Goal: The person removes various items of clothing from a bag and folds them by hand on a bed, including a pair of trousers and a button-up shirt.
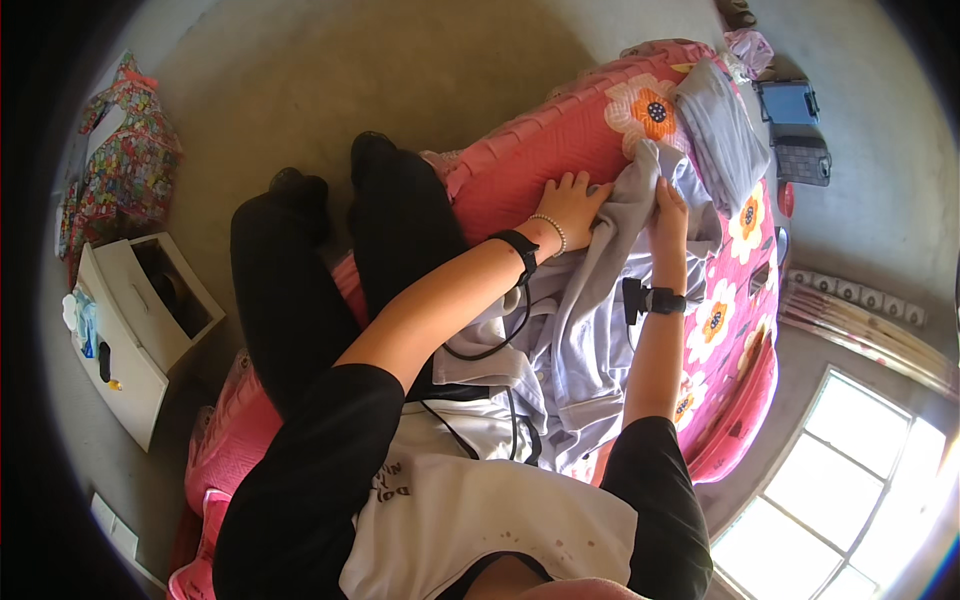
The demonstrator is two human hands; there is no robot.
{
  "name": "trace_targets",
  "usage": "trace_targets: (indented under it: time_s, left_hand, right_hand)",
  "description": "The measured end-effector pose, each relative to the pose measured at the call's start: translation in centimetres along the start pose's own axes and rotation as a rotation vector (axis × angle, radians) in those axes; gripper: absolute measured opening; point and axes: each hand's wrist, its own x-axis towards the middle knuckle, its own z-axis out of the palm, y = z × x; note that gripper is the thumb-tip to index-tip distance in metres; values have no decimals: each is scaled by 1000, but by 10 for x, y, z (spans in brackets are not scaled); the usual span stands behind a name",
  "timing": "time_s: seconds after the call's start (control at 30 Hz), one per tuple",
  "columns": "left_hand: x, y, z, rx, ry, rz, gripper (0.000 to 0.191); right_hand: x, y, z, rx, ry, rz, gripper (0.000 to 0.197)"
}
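A light grey long-sleeved garment (574, 337) with small buttons lies rumpled on the bed beside my legs and partly over my lap. My left hand (574, 210) rests with fingers spread at the garment's edge, its thumb against a raised fold of cloth. On the other side of that fold, my right hand (670, 217) pinches the cloth between thumb and fingers; the fingers are partly hidden. Just beyond my right hand lies a folded grey garment (724, 135). Both wrists wear black straps, and a cable hangs from the left one.
I sit on a bed with a pink flowered cover (517, 176), my black-clad legs (405, 202) stretched to the left. A white cabinet (124, 352) with an open drawer stands at left, near a patterned bag (127, 157). Storage boxes (802, 161) and a bright window (832, 480) are at right.
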Motion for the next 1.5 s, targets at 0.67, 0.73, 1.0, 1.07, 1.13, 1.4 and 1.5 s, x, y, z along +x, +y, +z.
trace_targets:
  time_s: [0.67, 0.73, 1.0, 1.07, 1.13, 1.4, 1.5]
  left_hand:
    - [11, -56, -15, -272, 207, -178, 26]
    - [16, -49, -24, -367, 16, -349, 30]
    - [10, -44, -17, -146, 110, -294, 32]
    - [12, -45, -14, -130, 114, -280, 32]
    - [13, -53, -12, -297, 90, -313, 31]
    - [14, -66, -11, -326, 97, -353, 33]
    - [15, -65, -17, -423, 61, -400, 38]
  right_hand:
    - [31, 7, 11, -726, 313, -237, 44]
    - [40, -1, 11, -724, 300, -270, 44]
    - [65, -5, 41, -1409, 133, -275, 51]
    - [81, 6, 24, -1516, 135, -350, 49]
    - [94, 6, 14, -858, 108, -189, 34]
    - [77, 9, 32, -706, 118, -96, 40]
    - [70, 12, 27, -557, 114, -180, 46]
